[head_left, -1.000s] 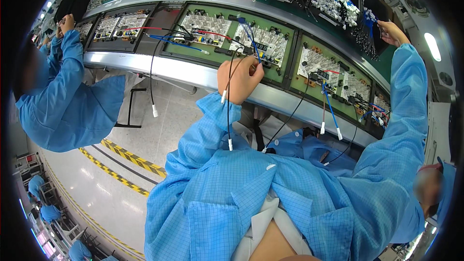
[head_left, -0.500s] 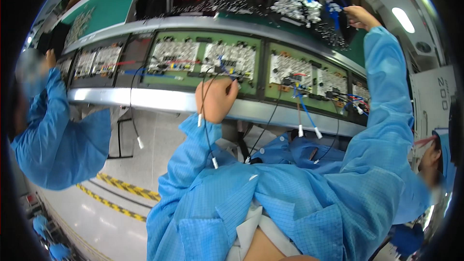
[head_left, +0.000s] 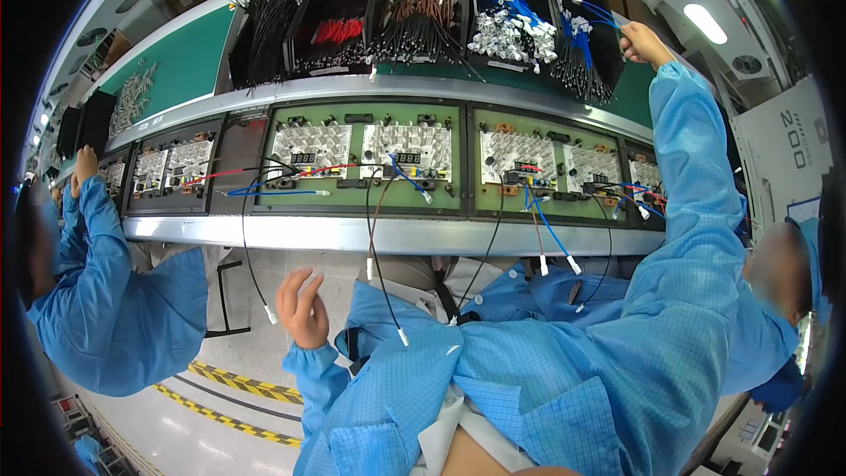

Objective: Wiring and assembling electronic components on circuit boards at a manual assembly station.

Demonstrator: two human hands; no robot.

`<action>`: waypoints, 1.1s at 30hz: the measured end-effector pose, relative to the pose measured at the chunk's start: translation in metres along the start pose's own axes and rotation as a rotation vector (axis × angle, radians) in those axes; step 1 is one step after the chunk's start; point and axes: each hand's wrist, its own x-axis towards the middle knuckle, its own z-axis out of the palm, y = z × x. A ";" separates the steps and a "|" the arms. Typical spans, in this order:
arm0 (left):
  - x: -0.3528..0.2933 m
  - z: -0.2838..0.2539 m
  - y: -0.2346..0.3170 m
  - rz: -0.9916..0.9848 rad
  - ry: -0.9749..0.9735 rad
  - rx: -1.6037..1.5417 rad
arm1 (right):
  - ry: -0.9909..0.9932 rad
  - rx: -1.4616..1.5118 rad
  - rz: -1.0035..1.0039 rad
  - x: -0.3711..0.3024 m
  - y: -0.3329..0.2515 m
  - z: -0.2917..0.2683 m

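My right hand [head_left: 645,44] is raised at the far right, its fingers closed on blue wires [head_left: 601,12] that show a white plug at their free end. Beside it stands a black bin of blue wires [head_left: 577,35]. My left hand [head_left: 304,310] hangs in front of the metal rail, holding nothing, fingers apart and slightly curled. Near its fingertips dangles the white plug [head_left: 270,315] of a black wire. On the line lie green fixtures with white circuit boards [head_left: 407,152]; black, brown and blue wires [head_left: 551,231] trail from them over the rail.
More bins hold black wires [head_left: 266,22], red wires [head_left: 338,32] and brown wires [head_left: 423,18] along the back. Small loose parts [head_left: 135,99] lie on a green mat at the left. Co-workers in blue [head_left: 115,317] sit on both sides. A metal rail [head_left: 352,234] edges the line.
My left hand has left the circuit board and dropped left and toward me, its fingers spreading. My right hand has drawn blue wires out of the bin.
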 end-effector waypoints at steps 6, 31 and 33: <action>-0.005 -0.011 -0.013 0.008 0.047 -0.009 | -0.077 -0.121 -0.110 0.002 -0.001 0.003; 0.010 0.003 -0.017 0.111 0.032 -0.194 | 0.081 0.385 0.008 0.018 0.000 0.032; 0.010 0.004 -0.016 0.111 0.030 -0.209 | 0.195 -0.052 -0.062 0.032 0.012 0.039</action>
